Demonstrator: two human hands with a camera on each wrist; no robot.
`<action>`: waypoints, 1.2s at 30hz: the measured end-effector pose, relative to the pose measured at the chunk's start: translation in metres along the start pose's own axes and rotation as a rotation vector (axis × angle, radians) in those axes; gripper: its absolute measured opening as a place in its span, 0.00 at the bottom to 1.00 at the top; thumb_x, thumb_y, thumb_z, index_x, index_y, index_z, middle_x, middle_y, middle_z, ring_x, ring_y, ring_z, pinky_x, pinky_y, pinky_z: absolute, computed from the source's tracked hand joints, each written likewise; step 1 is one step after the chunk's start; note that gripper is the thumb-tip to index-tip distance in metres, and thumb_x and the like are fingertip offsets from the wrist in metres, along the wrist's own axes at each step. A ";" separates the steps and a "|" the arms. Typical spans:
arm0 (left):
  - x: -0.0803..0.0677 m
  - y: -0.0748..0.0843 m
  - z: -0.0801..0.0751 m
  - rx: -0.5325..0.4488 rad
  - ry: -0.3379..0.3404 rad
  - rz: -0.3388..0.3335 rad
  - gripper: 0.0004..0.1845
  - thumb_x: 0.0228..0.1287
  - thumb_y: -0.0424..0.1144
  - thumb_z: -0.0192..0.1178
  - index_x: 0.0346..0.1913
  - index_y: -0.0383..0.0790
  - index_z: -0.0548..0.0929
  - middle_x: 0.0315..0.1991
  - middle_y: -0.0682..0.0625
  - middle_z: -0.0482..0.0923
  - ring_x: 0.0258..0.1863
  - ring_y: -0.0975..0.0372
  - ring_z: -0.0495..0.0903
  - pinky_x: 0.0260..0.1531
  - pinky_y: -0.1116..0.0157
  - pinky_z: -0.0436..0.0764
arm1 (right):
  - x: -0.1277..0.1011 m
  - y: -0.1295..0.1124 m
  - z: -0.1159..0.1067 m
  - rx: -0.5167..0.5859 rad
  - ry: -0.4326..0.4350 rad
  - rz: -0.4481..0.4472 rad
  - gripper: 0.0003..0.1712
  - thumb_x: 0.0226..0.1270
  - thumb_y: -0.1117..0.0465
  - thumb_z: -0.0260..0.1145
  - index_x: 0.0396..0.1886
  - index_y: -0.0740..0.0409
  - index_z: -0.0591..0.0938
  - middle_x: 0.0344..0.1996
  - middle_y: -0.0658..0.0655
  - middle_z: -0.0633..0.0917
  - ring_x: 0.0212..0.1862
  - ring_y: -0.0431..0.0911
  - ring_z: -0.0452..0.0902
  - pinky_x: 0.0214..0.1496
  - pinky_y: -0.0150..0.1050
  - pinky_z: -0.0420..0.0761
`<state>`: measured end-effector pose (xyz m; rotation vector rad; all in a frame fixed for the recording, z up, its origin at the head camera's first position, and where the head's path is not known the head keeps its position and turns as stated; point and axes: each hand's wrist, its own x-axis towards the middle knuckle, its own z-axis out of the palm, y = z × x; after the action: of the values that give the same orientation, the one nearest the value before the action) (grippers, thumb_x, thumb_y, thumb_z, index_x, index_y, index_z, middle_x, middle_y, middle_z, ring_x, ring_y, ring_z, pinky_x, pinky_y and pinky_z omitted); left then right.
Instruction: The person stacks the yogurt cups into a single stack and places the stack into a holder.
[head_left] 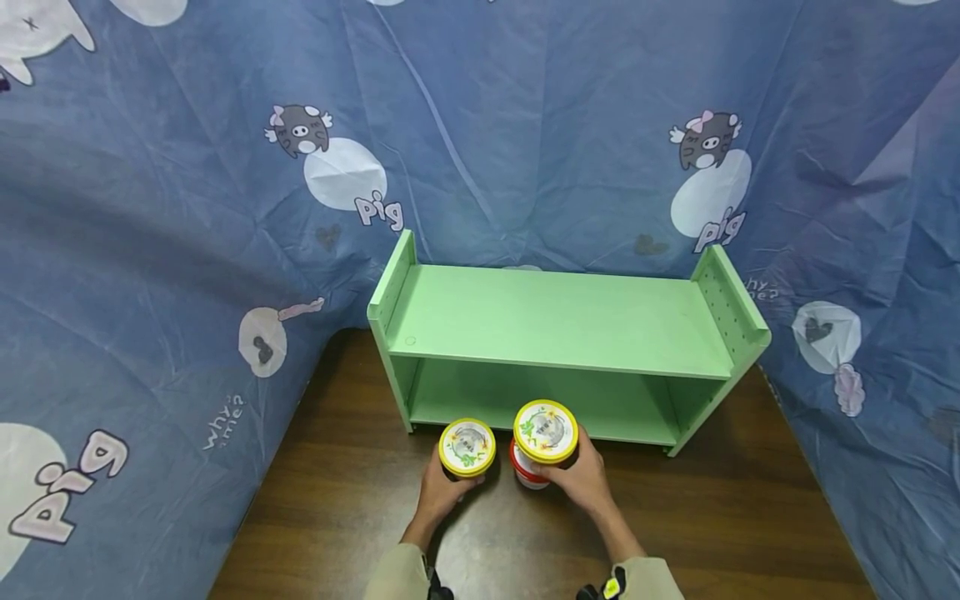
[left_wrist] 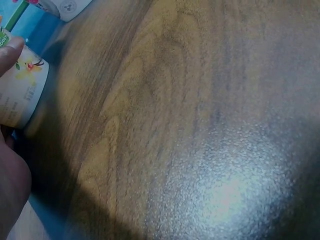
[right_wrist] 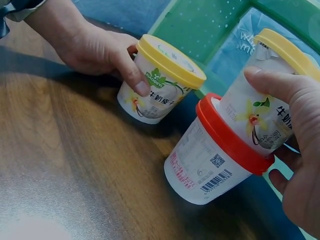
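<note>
My left hand (head_left: 437, 497) grips a white tub with a yellow lid (head_left: 467, 447) from its side, low over the tabletop. The right wrist view shows this left tub (right_wrist: 155, 87) upright, the thumb across its printed front. In the left wrist view only part of the tub (left_wrist: 22, 95) shows at the edge. My right hand (head_left: 588, 477) holds a second yellow-lidded tub (right_wrist: 255, 112) between thumb and fingers. Its base meets the lid of a white tub with a red lid (right_wrist: 207, 157), which stands on the table. From the head view the upper tub hides much of the red-lidded one.
Just behind the tubs stands a light green two-tier shelf (head_left: 555, 321) with raised side panels. The brown wooden table (head_left: 517, 546) reaches out on both sides of it. Blue cloth (head_left: 525, 133) printed with pigs hangs behind and at the sides.
</note>
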<state>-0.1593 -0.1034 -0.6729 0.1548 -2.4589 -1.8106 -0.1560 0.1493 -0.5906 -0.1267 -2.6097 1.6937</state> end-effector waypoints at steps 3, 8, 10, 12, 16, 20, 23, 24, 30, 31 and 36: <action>0.001 0.000 0.000 -0.001 0.000 -0.003 0.55 0.31 0.41 0.82 0.69 0.45 0.65 0.58 0.43 0.77 0.42 0.60 0.79 0.41 0.66 0.81 | 0.000 0.002 0.001 -0.001 0.004 -0.011 0.57 0.34 0.54 0.84 0.68 0.53 0.66 0.60 0.59 0.79 0.64 0.54 0.72 0.67 0.56 0.70; 0.002 -0.001 0.000 -0.019 0.010 -0.004 0.54 0.29 0.40 0.83 0.67 0.44 0.67 0.57 0.46 0.78 0.53 0.61 0.75 0.56 0.65 0.74 | 0.000 0.004 0.002 -0.002 0.008 -0.024 0.56 0.35 0.54 0.84 0.68 0.53 0.67 0.60 0.59 0.79 0.64 0.54 0.72 0.67 0.56 0.69; 0.002 0.000 0.000 -0.034 0.007 -0.014 0.53 0.30 0.37 0.83 0.66 0.43 0.67 0.56 0.44 0.78 0.46 0.63 0.77 0.45 0.68 0.79 | 0.000 0.004 0.002 0.000 0.008 -0.022 0.57 0.34 0.54 0.84 0.68 0.53 0.67 0.60 0.59 0.79 0.64 0.54 0.72 0.68 0.56 0.69; 0.001 0.005 -0.001 -0.059 -0.002 -0.027 0.52 0.31 0.34 0.82 0.66 0.41 0.67 0.55 0.40 0.78 0.33 0.66 0.78 0.30 0.69 0.80 | 0.000 0.004 0.002 -0.006 0.012 -0.020 0.57 0.34 0.54 0.84 0.68 0.53 0.67 0.61 0.60 0.78 0.65 0.55 0.71 0.69 0.56 0.68; -0.005 0.024 -0.006 -0.117 -0.024 -0.021 0.49 0.35 0.29 0.79 0.66 0.35 0.66 0.53 0.33 0.77 0.16 0.67 0.73 0.14 0.66 0.77 | 0.000 0.003 0.002 -0.022 0.014 -0.024 0.57 0.35 0.53 0.84 0.69 0.54 0.66 0.61 0.61 0.77 0.66 0.57 0.70 0.69 0.58 0.66; -0.009 0.037 -0.012 -0.121 -0.039 -0.007 0.46 0.36 0.28 0.77 0.64 0.32 0.67 0.51 0.31 0.78 0.14 0.65 0.74 0.14 0.64 0.78 | 0.000 0.003 0.002 -0.016 0.020 -0.035 0.56 0.35 0.54 0.84 0.68 0.55 0.67 0.60 0.61 0.79 0.65 0.57 0.71 0.68 0.57 0.67; -0.006 0.031 -0.010 -0.116 -0.041 -0.011 0.46 0.36 0.27 0.78 0.64 0.33 0.68 0.50 0.31 0.79 0.11 0.63 0.73 0.12 0.64 0.77 | 0.000 0.004 0.002 0.004 0.024 -0.037 0.55 0.35 0.56 0.84 0.67 0.54 0.68 0.59 0.61 0.79 0.64 0.55 0.72 0.68 0.56 0.68; -0.004 0.027 -0.009 -0.109 -0.041 -0.014 0.46 0.35 0.28 0.78 0.64 0.34 0.68 0.50 0.32 0.79 0.11 0.63 0.73 0.12 0.65 0.76 | 0.000 0.005 0.002 0.008 0.023 -0.039 0.55 0.35 0.56 0.84 0.67 0.54 0.68 0.59 0.60 0.79 0.64 0.55 0.72 0.68 0.55 0.68; 0.002 0.012 -0.008 -0.054 -0.030 -0.003 0.46 0.31 0.35 0.81 0.61 0.40 0.71 0.49 0.39 0.81 0.19 0.67 0.76 0.23 0.68 0.79 | 0.000 0.006 0.002 0.012 0.014 -0.037 0.56 0.36 0.54 0.84 0.68 0.55 0.67 0.60 0.61 0.79 0.64 0.55 0.71 0.68 0.57 0.68; 0.002 0.011 -0.008 -0.040 -0.023 0.010 0.46 0.30 0.36 0.82 0.61 0.41 0.72 0.49 0.40 0.82 0.25 0.66 0.78 0.30 0.68 0.80 | 0.000 0.006 0.002 0.011 0.014 -0.035 0.56 0.36 0.54 0.84 0.68 0.55 0.66 0.60 0.61 0.78 0.64 0.55 0.71 0.68 0.57 0.68; 0.001 0.012 -0.010 -0.009 0.002 0.035 0.49 0.26 0.39 0.83 0.61 0.43 0.73 0.51 0.45 0.82 0.50 0.60 0.78 0.59 0.61 0.73 | -0.001 0.007 0.003 0.008 0.010 -0.029 0.56 0.36 0.54 0.84 0.68 0.54 0.66 0.60 0.60 0.78 0.65 0.55 0.71 0.68 0.57 0.68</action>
<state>-0.1595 -0.1091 -0.6588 0.1118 -2.4359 -1.8068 -0.1550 0.1490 -0.5982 -0.0960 -2.5847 1.6889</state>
